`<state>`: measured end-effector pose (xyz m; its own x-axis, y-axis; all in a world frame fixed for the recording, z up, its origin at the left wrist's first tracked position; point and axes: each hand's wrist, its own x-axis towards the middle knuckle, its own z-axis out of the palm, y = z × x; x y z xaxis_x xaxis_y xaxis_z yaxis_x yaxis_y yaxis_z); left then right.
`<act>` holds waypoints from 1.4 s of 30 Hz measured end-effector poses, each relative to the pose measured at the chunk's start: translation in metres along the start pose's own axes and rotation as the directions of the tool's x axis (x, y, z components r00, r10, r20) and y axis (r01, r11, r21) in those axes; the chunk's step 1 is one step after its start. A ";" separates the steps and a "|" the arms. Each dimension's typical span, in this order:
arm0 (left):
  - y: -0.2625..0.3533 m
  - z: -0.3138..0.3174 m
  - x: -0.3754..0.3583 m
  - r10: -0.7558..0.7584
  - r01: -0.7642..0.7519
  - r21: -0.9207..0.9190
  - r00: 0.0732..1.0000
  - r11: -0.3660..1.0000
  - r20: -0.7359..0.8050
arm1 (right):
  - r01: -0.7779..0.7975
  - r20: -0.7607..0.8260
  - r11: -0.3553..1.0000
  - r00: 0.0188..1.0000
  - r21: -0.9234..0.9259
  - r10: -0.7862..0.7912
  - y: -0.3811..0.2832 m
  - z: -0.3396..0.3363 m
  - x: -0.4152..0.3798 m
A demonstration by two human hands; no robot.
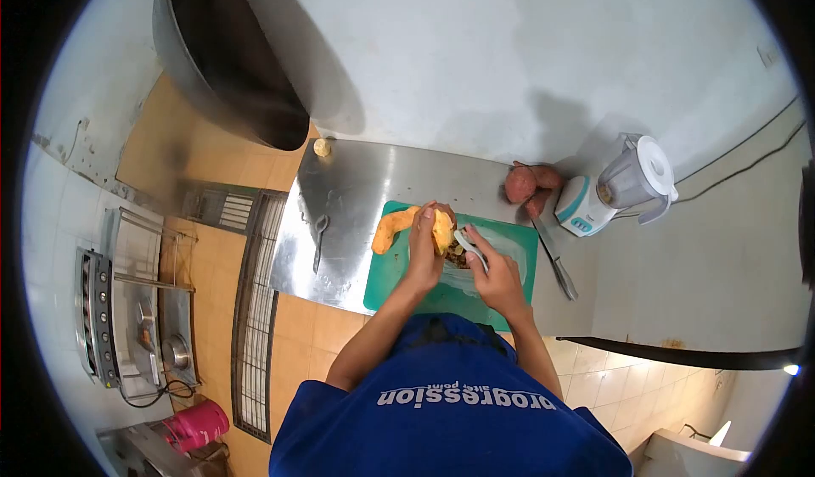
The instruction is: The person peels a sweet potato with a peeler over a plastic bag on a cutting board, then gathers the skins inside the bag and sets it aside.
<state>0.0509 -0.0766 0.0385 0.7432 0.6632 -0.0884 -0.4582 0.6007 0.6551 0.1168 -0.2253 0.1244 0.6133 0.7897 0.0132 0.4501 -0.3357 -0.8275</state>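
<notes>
Over the green cutting board [386, 282], my left hand [424, 244] is wrapped round a partly peeled sweet potato [443, 229], its yellow flesh turned to the right. My right hand [499, 280] grips a white peeler [469, 246], whose head is right beside the sweet potato. Below and between the hands lies a dark heap of peelings [457, 255], partly hidden. A peeled orange sweet potato [386, 229] rests on the board's left end, next to my left hand.
Several red unpeeled sweet potatoes [521, 185] lie by the wall. A knife [556, 265] lies right of the board, near a blender [607, 188]. A spoon [319, 244] and a small pale round piece [322, 147] are on the steel table [407, 167]. A large wok [229, 61] hangs upper left.
</notes>
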 end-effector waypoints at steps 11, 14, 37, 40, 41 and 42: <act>-0.023 -0.028 0.016 -0.012 0.021 -0.130 0.998 0.991 0.066 | 0.088 0.024 0.991 0.996 -0.104 -0.086 0.027 0.013 -0.006; -0.002 -0.011 0.021 0.067 -0.050 -0.192 0.994 0.980 0.083 | -0.083 0.154 0.976 0.981 -0.202 0.116 0.034 0.020 -0.022; 0.005 0.000 0.019 0.090 -0.106 -0.164 0.990 0.981 -0.105 | -0.080 0.162 0.984 0.981 -0.161 0.106 0.035 0.019 -0.008; 0.016 0.003 0.015 0.094 -0.118 -0.106 0.974 0.987 -0.207 | -0.077 0.147 0.989 0.984 -0.129 0.096 0.044 0.027 -0.009; 0.016 0.003 0.012 0.104 -0.118 -0.054 0.972 0.992 -0.212 | -0.035 0.063 0.998 0.997 -0.047 0.038 0.047 0.028 -0.011; 0.010 -0.004 0.012 0.102 -0.116 -0.055 0.970 0.992 -0.219 | -0.038 0.069 0.998 0.997 -0.048 0.042 0.046 0.025 -0.008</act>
<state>0.0531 -0.0608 0.0408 0.5676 0.8026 -0.1835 -0.5677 0.5430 0.6187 0.1163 -0.2348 0.0725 0.5851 0.8087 -0.0600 0.4567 -0.3898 -0.7997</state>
